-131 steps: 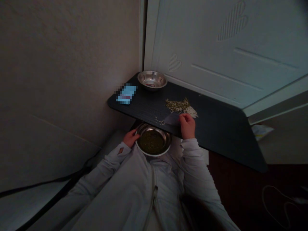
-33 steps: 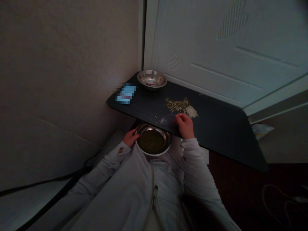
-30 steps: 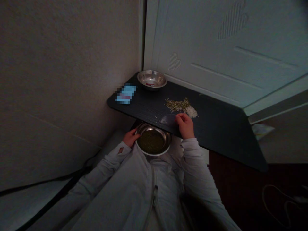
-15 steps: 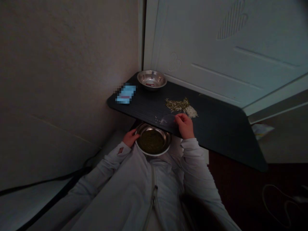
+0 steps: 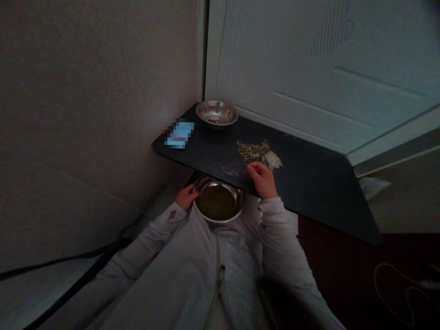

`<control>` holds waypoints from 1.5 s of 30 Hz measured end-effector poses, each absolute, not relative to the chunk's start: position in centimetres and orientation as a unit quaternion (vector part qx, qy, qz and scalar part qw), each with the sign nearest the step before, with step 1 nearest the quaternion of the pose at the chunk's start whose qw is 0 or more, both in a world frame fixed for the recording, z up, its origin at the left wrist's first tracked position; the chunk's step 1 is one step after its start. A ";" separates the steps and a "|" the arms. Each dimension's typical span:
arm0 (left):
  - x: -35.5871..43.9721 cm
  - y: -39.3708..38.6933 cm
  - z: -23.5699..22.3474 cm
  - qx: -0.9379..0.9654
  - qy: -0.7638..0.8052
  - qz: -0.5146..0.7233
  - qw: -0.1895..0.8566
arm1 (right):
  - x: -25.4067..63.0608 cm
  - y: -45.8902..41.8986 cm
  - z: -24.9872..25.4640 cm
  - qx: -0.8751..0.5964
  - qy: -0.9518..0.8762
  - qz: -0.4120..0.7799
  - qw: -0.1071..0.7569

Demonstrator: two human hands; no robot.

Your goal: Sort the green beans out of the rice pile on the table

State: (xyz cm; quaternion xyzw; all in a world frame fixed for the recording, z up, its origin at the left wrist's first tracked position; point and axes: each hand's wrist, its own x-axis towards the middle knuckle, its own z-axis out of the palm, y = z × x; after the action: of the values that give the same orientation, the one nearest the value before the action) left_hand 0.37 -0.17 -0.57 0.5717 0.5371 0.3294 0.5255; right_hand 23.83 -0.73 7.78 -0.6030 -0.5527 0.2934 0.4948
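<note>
My left hand [image 5: 186, 197] grips the left rim of a metal bowl [image 5: 220, 221], which rests in my lap just under the edge of the dark table [image 5: 316, 183]. Greenish grains, perhaps mung beans, [image 5: 216, 202] lie in that bowl. My right hand [image 5: 263, 179] is over the table's near edge, fingers pinched on a thin clear plastic piece [image 5: 236, 169] held low against the tabletop. A few white grains lie by its left end. Behind the hand are a heap of greenish grains [image 5: 252, 150] and a smaller heap of white grains [image 5: 273, 160], touching each other.
A second metal bowl [image 5: 217, 114] stands at the back of the table, with a small red mark inside. A phone with a lit blue screen [image 5: 179, 135] lies at the left end. A white door [image 5: 302, 91] and a wall [image 5: 103, 91] border the table.
My right hand has shifted slightly left with the clear plastic piece, towards the table's near edge. My left hand and the bowl in my lap have stayed put.
</note>
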 end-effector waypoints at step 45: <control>0.2 0.2 -1.4 0.560 0.535 0.340 0.534 | 23.2 -0.4 7.4 -0.619 -0.689 0.191 0.326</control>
State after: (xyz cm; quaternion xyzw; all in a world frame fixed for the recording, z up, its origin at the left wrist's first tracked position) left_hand 0.23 0.16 -1.38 0.5597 0.5355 0.3396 0.5336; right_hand 23.19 -0.44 7.38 -0.6192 -0.6886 0.1908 0.3256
